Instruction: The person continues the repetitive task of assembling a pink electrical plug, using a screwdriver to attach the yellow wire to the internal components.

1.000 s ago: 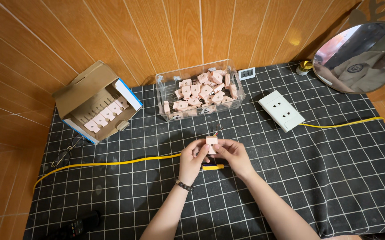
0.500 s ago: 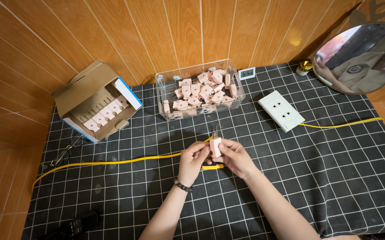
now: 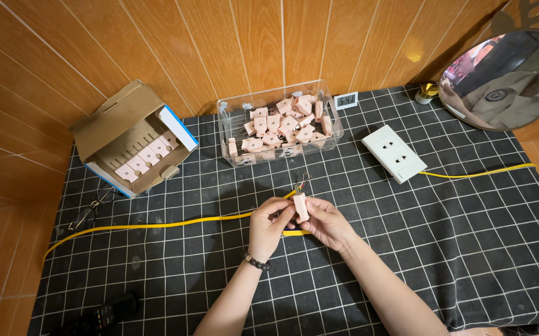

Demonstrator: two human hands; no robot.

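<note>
Since the earlier frames the pink plug [image 3: 300,206] has turned from lying flat-faced between the fingers to standing nearly upright, and the hands have drawn slightly closer together. Left hand [image 3: 268,223] and right hand [image 3: 326,221] meet over the middle of the bench [image 3: 468,249], each grip pinching the plug from its own side, fingertips pressed against it. The stripped end of the yellow cable [image 3: 157,225] rises just above the plug, its coloured wires [image 3: 300,184] fanned out; whether they touch the plug cannot be told. The cable runs left from the hands across the checked cloth. Behind the hands, a clear tub [image 3: 232,124] holds a loose heap of pink plugs. To the left, an open cardboard box [image 3: 111,124] lies on its side with more pink pieces in a row inside. A white socket strip [image 3: 394,153] lies to the right on a second yellow lead [image 3: 481,173]. Further items: spectacles [image 3: 89,211] at left, a dark tool [image 3: 101,316] at the near edge, a round mirror [image 3: 506,78] at far right, a small clock [image 3: 346,99] behind the tub. Nothing lies between the hands and the tub.
</note>
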